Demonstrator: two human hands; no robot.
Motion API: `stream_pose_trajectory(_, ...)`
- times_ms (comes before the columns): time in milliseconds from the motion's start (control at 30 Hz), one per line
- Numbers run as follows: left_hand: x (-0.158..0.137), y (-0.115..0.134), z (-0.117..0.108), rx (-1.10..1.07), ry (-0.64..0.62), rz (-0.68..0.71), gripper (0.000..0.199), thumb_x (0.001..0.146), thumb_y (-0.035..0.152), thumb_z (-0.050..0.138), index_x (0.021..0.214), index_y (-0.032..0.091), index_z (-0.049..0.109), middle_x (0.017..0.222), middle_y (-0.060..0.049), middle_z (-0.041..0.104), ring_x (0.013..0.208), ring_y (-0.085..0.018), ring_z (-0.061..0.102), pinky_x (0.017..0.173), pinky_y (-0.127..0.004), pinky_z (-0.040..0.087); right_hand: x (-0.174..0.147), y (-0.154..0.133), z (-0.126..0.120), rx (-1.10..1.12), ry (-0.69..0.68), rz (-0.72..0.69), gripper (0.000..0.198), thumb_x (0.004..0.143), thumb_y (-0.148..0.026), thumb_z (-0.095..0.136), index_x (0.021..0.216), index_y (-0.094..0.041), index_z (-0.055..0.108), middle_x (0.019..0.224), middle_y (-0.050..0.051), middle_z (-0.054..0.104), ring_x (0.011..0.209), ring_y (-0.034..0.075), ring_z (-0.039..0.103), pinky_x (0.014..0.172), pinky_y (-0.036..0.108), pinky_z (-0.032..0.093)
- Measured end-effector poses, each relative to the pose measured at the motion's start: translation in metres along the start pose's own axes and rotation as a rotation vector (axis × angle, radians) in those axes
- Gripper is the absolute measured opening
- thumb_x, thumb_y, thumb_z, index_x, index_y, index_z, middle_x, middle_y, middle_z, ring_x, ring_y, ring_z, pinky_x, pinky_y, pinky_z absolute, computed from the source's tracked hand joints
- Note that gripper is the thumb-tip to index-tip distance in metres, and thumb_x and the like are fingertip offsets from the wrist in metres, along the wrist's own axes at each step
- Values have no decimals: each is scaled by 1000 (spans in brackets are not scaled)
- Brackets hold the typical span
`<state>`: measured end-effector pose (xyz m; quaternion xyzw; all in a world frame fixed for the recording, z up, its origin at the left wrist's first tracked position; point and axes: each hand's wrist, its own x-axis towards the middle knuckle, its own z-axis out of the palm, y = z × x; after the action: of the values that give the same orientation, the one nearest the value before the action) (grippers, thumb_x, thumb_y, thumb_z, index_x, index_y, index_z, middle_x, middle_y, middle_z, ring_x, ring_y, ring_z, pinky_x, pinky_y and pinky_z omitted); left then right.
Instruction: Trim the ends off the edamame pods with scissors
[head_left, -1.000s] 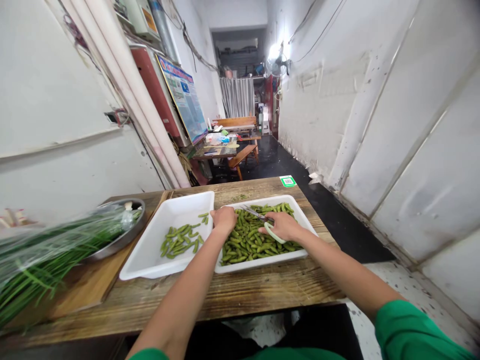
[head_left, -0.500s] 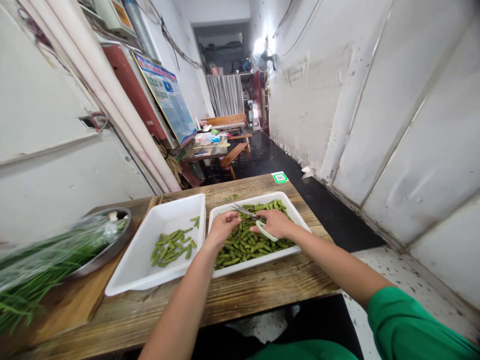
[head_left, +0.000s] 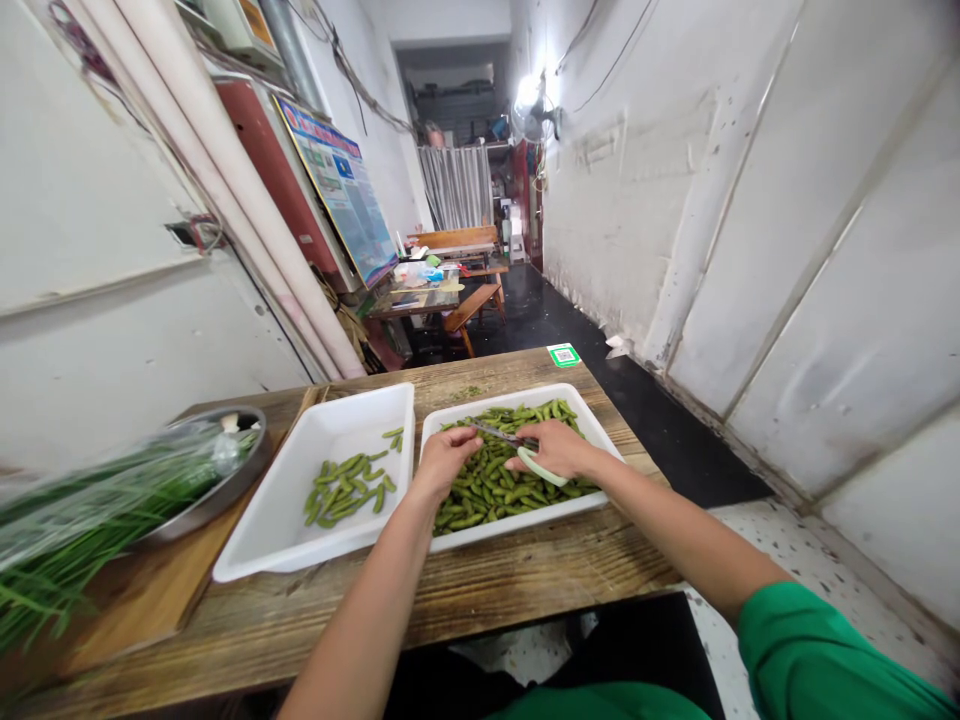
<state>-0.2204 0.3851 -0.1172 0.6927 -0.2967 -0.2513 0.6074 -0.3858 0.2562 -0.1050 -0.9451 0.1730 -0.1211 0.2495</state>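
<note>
My right hand is closed round the pale green handles of a pair of scissors, over the right white tray. The blades point left and lie close together, their tips at the fingertips of my left hand. My left fingers are pinched together; whatever they hold is too small to make out among the green behind. Below both hands, the tray is heaped with green edamame pods. A smaller group of pods lies in the left white tray.
On the left, a metal bowl and bagged green stalks rest on a wooden board. A green QR code card lies at the far edge of the wooden table. Beyond stand a table and benches.
The scissor blades, spread apart before, have come together near my left fingertips. Both hands stay in nearly the same place over the right tray. The whole view has shifted slightly.
</note>
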Motion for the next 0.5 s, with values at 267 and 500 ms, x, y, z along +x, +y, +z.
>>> stream_pose_trajectory(267,-1,-5,-5,79,-24,-71,23,47,22,79,67,16,69,59,0,63,55,-14,56,51,-25,42,-1,-2,0,-21,-22,-13,45,67,-62,62,81,-20,72,60,3,62,55,15,52,51,23,29)
stream_pose_trajectory(500,0,4,-6,-419,14,-82,28,52,20,81,72,15,63,68,2,64,65,-10,60,65,-23,49,2,1,4,56,88,26,47,74,-60,57,98,-20,66,72,3,64,63,15,54,57,23,35)
